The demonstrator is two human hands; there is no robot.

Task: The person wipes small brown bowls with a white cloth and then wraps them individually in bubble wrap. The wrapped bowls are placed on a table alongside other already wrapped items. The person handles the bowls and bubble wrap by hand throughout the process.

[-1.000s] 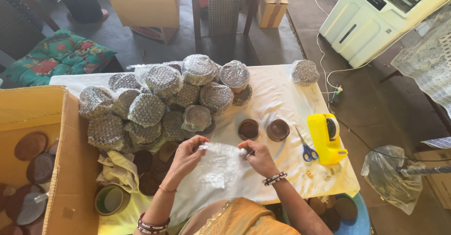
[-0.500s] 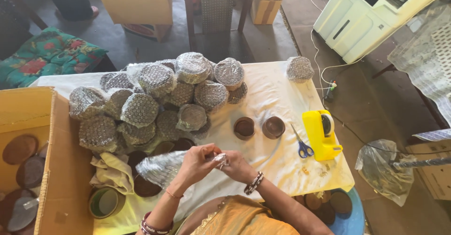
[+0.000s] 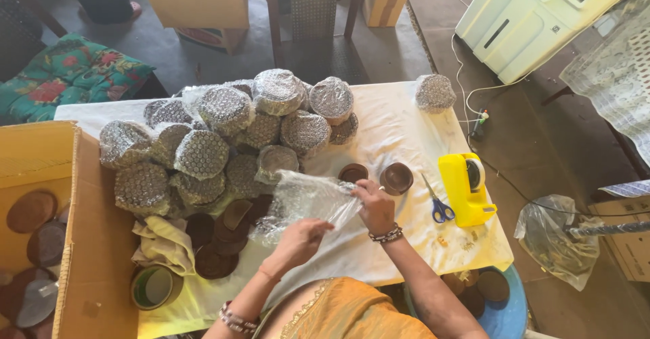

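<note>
Presently, hands: both are over the white-clothed table [image 3: 406, 129], working one sheet of clear bubble wrap [image 3: 308, 200]
Left hand [image 3: 298, 241]: lower of the two; its fingers are closed on the near edge of the sheet, pinching the plastic
Right hand [image 3: 374, 207]: higher and further right; its fingers are curled shut over the sheet's right end, with beaded bracelets on the wrist
Bubble wrap: held up just above the cloth, spread between the two hands and crumpled; whether anything lies inside it cannot be told
Brown bowls [image 3: 396, 178]: two small dark round ones stand bare on the cloth just beyond the right hand; one is partly hidden by the sheet
Wrapped bundles [image 3: 227, 132]: a large heap of round bubble-wrapped pieces fills the middle and left of the table; one more [image 3: 435, 93] stands alone at the far right edge
Unwrapped discs [image 3: 220, 241]: dark brown pieces lie stacked left of the left hand, beside a pale cloth [image 3: 162, 244]
Tape roll [image 3: 152, 287]: at the near left corner
Scissors [image 3: 440, 207]: blue-handled, right of the right hand; a yellow tape dispenser [image 3: 466, 188] sits just beside them
Cardboard box [image 3: 81, 244]: open, at the table's left, with brown discs inside
</note>
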